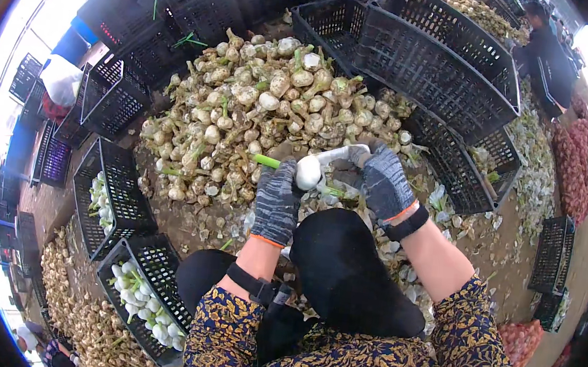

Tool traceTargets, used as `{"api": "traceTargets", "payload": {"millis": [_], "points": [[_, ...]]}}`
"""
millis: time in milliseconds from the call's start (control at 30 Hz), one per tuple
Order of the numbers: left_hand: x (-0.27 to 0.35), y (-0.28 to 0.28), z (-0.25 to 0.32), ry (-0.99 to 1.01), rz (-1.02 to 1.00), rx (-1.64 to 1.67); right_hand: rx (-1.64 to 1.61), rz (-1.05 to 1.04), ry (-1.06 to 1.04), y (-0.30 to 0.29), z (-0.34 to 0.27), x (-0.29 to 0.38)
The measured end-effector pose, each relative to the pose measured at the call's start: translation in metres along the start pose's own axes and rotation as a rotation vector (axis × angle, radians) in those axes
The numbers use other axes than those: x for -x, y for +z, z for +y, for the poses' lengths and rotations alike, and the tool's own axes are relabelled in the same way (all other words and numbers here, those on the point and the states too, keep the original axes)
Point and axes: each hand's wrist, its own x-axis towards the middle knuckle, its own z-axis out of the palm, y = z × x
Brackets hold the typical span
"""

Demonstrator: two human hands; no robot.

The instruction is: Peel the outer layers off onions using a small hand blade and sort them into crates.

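Note:
My left hand (275, 200), in a grey striped work glove, grips a white garlic bulb (308, 173) by its neck. The green stem (266, 161) pokes out to the left of the glove. Pinched in my right hand (387, 180), gloved the same way, is a pale strip of garlic skin (343, 152) that reaches back to the bulb. My gloved fingers partly hide both holds. Just beyond my hands rises a big heap of unpeeled garlic (259, 102), soiled and with stems on. Loose skins (402, 269) litter the ground around my knees.
At my left, a black plastic crate (108, 267) holds cleaned white bulbs, and another crate (79, 212) holds some too. Large crates (435, 65) stand at the far right of the heap. A person (546, 59) is at upper right, near red mesh sacks (573, 171). More garlic (88, 317) lies lower left.

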Motion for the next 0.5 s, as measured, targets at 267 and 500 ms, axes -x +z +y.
{"api": "traceTargets", "payload": {"millis": [267, 500], "points": [[-0.008, 0.004, 0.000, -0.384, 0.147, 1.134, -0.134, -0.008, -0.088, -0.011, 0.002, 0.006], [-0.007, -0.002, 0.020, -0.584, 0.259, 1.289, 1.643, -0.248, -0.430, -0.058, 0.005, -0.010]]}}
